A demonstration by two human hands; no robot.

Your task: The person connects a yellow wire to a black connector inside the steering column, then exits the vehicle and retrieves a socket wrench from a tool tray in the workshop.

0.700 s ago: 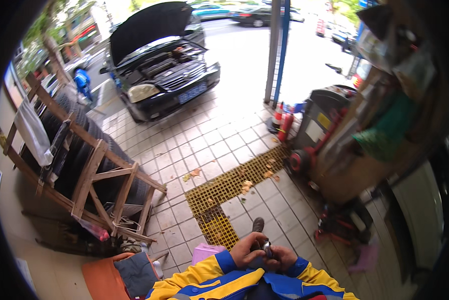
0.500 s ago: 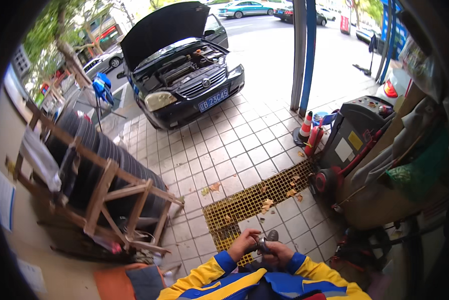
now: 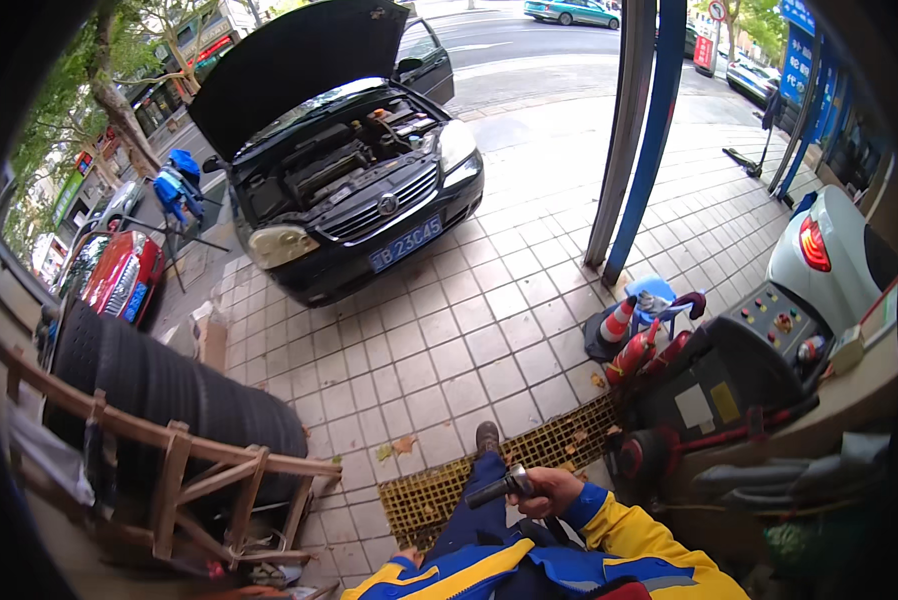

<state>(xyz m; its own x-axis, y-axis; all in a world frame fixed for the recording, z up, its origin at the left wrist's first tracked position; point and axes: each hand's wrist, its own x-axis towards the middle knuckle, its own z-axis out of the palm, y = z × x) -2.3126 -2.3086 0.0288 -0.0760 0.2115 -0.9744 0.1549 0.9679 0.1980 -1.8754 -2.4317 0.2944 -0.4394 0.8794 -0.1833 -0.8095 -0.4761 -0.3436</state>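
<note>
My right hand [image 3: 551, 490] is closed around a black, rod-shaped tool with a silvery collar [image 3: 515, 480], held at waist height; its exact kind does not show. The tool's dark end [image 3: 487, 493] points left over my dark trouser leg. Low at my left side, my left hand [image 3: 408, 556] hangs close to the blue cuff, and its fingers are too small and hidden to read. Ahead on the tiles stands a black car [image 3: 369, 225] with its bonnet [image 3: 294, 75] raised, baring the engine bay [image 3: 344, 155].
A wooden rack [image 3: 209, 470] with stacked tyres [image 3: 199, 400] stands left. A yellow floor grating [image 3: 519, 450] crosses the tiles near my foot. On the right are a traffic cone [image 3: 619, 320], red fire extinguishers [image 3: 631, 358], a dark wheeled machine [image 3: 714, 370] and a blue post [image 3: 651, 150].
Both hands were together on the tool; now my left hand has dropped to my side and my right holds it alone. One leg has stepped forward, and the view has shifted.
</note>
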